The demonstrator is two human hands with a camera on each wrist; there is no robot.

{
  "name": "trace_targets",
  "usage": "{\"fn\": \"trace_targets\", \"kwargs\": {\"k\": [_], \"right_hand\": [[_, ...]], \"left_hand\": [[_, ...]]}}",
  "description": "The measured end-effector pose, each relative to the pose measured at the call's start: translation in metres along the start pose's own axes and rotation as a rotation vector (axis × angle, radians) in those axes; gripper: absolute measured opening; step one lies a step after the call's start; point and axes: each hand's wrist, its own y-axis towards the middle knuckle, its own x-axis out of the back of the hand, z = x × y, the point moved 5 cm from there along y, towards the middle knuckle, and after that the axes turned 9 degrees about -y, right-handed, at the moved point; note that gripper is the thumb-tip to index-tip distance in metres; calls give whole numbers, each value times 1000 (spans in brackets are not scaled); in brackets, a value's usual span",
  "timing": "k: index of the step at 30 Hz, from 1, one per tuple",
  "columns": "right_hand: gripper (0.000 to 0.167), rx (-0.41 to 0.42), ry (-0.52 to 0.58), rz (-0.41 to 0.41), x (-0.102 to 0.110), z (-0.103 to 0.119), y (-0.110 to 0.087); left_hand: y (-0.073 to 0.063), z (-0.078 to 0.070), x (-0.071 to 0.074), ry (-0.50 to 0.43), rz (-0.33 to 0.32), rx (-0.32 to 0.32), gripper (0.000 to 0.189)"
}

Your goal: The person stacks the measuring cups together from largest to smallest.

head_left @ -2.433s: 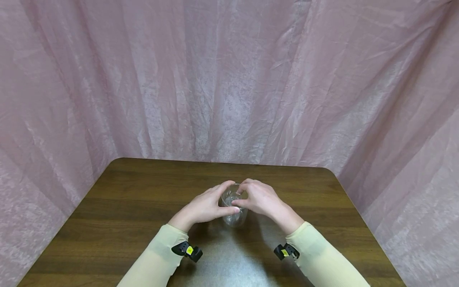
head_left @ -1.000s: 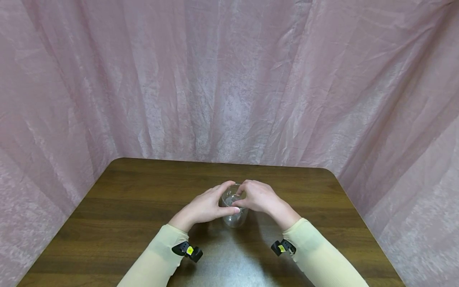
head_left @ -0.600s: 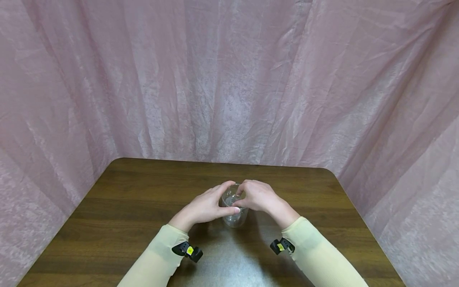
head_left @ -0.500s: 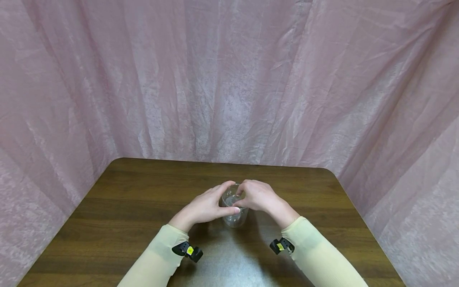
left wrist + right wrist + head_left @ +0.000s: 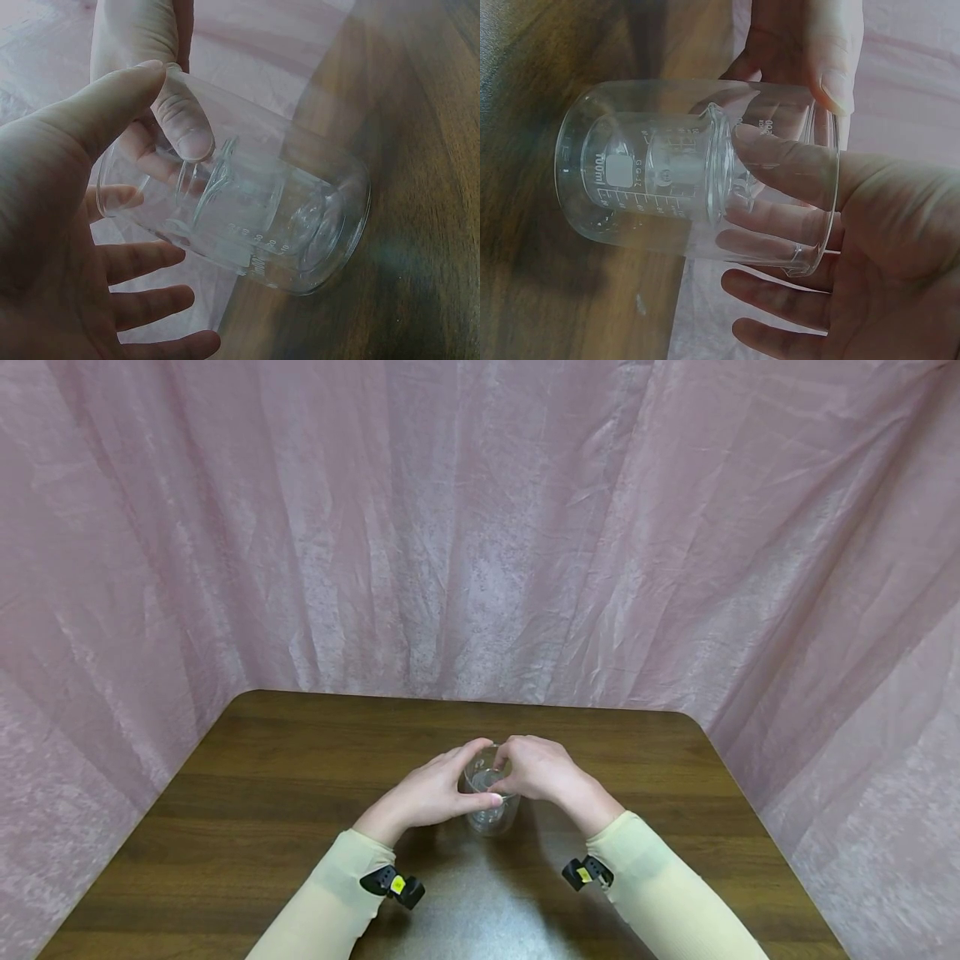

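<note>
A large clear glass beaker (image 5: pixel 491 823) stands upright on the wooden table, between both hands. My left hand (image 5: pixel 431 789) holds its rim with thumb and index finger, the other fingers spread beside the wall. Inside sits a smaller beaker (image 5: pixel 619 171) marked 100ml. Within that one shows a still smaller glass vessel (image 5: pixel 667 169), whose rim (image 5: pixel 187 182) rises just past the 100ml beaker's rim. My right hand (image 5: pixel 551 772) reaches down into the large beaker's mouth, thumb and fingertips pinching at this smallest rim. Its remaining fingers stay outside the wall in the right wrist view.
The brown wood-grain table (image 5: pixel 300 752) has rounded far corners. Pink velvety curtains (image 5: pixel 480 527) hang behind it and along both sides. Each sleeve carries a black wrist camera, one on the left (image 5: pixel 393 885) and one on the right (image 5: pixel 588 872).
Over these seconds my right wrist has shifted slightly left and away from me, its fingertips staying inside the large beaker. The glass inside appears a little lower. My left hand has stayed put.
</note>
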Motion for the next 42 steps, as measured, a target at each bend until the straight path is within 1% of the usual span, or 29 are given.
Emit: {"fn": "trace_targets", "kwargs": {"k": [13,19,29,36,42], "right_hand": [[29,-3,-2,13,1,1,1],[24,2,5,15,0,1,1],[22,4,9,12,-1,0,0],[20,9,16,12,0,0,-1],[19,-5,34,4,1,-2,-1]], "left_hand": [[0,-2,1,-10,3,-9,94],[0,-1,0,-6,7,-11,93],[-1,-1,0,-8,5,-4,95],[-1,-2,0,-16,16,5,95],[0,-4,2,-26,24,19,95]]}}
